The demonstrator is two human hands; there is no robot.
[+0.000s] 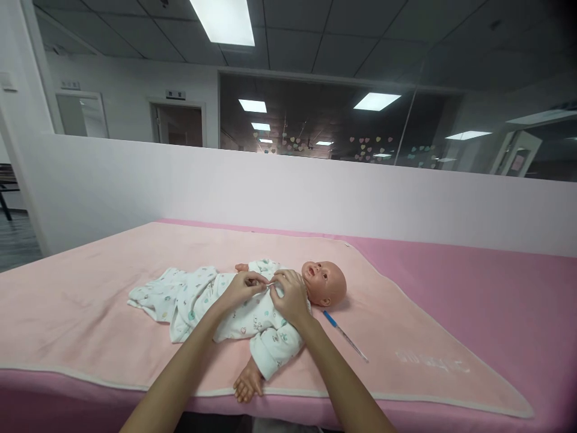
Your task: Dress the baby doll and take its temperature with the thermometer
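A baby doll point(328, 282) lies on its back with its head to the right. It wears white baby clothes point(234, 325) with a small coloured print. Over the doll's chest, my left hand point(246, 290) pinches the front of the top. Just beside it, my right hand point(291, 294) has its fingers closed on the same part, near the collar. A thin white bit of the clothing, perhaps a tie or an edge, shows between my fingertips. Near the doll's head lies a slim stick with a blue end, resembling a thermometer point(346, 337).
A peach blanket point(428, 337) lies under the doll on a pink padded surface point(509, 300). Behind it stands a low white wall point(315, 192) with glass above. The doll's bare hand point(249, 380) rests near the front edge.
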